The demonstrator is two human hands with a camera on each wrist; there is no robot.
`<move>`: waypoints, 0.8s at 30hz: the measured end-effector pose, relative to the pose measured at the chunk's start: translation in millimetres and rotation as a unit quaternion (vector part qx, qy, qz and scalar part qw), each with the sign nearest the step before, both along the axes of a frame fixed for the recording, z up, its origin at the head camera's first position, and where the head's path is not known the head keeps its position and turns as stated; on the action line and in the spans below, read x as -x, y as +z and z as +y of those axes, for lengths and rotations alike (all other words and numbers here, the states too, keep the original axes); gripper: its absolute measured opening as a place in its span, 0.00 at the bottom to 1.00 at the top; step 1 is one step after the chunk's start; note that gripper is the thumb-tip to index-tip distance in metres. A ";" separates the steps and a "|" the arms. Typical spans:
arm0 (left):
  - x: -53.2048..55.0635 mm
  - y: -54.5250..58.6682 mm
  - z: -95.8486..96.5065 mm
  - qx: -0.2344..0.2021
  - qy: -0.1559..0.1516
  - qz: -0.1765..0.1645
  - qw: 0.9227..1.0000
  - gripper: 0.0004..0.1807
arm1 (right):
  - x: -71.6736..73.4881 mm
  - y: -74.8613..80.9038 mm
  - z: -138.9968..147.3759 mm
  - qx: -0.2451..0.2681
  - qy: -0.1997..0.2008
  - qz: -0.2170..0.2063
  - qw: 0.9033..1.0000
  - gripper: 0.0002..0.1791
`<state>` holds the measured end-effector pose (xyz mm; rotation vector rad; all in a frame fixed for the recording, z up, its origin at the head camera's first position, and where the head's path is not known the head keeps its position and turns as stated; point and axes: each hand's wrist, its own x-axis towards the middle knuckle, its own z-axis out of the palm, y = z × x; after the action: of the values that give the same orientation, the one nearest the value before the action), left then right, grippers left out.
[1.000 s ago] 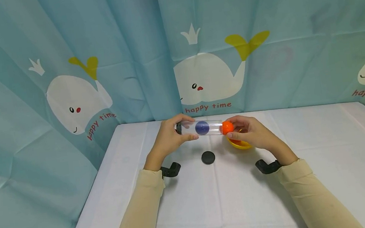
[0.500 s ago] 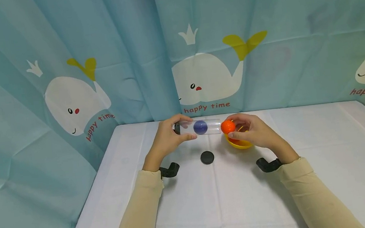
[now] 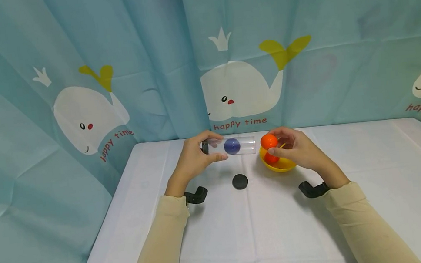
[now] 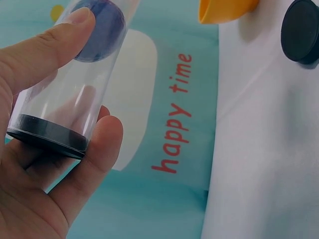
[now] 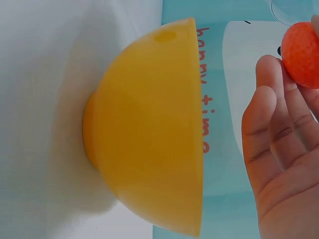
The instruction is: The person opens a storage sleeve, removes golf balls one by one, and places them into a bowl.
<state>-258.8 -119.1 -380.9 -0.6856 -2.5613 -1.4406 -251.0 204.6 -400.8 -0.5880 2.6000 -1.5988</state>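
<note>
My left hand [image 3: 192, 160] grips a clear tube [image 3: 251, 145] near its black-capped end, thumb on one side and fingers on the other. The tube lies almost level above the table, its far end facing right. Inside it sits a dark blue ball [image 3: 232, 146], also seen through the wall in the left wrist view. My right hand [image 3: 301, 149] pinches an orange ball [image 3: 268, 141] between thumb and fingers, a short gap right of the tube's end. Below that hand stands a yellow bowl [image 3: 283, 167] with another orange ball [image 3: 271, 157] in it.
A round black lid [image 3: 240, 182] lies flat on the white-covered table [image 3: 254, 231], in front of the tube. Behind the table's far edge hangs a blue curtain [image 3: 173, 87] with whale prints. Black wrist mounts [image 3: 196, 195] stick out from both wrists.
My right hand has drawn the orange ball away from the tube's end, rightward and slightly up, over the bowl. The left hand and tube have hardly moved.
</note>
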 end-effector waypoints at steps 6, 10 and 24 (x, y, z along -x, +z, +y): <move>0.3 0.0 0.6 -0.001 0.000 -0.002 1.000 0.25 | 0.4 -0.8 0.3 0.003 -0.006 -0.005 1.000 0.22; 0.2 0.8 0.6 0.005 0.006 -0.001 1.000 0.25 | -1.0 0.4 -0.3 0.007 -0.007 -0.008 1.000 0.23; -0.8 2.3 0.8 0.005 0.006 -0.001 1.000 0.25 | -0.4 0.6 1.7 0.007 -0.019 -0.008 1.000 0.24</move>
<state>-258.0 -118.2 -378.5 -0.6680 -2.5723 -1.4265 -250.6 206.4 -400.2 -0.5268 2.6053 -1.6272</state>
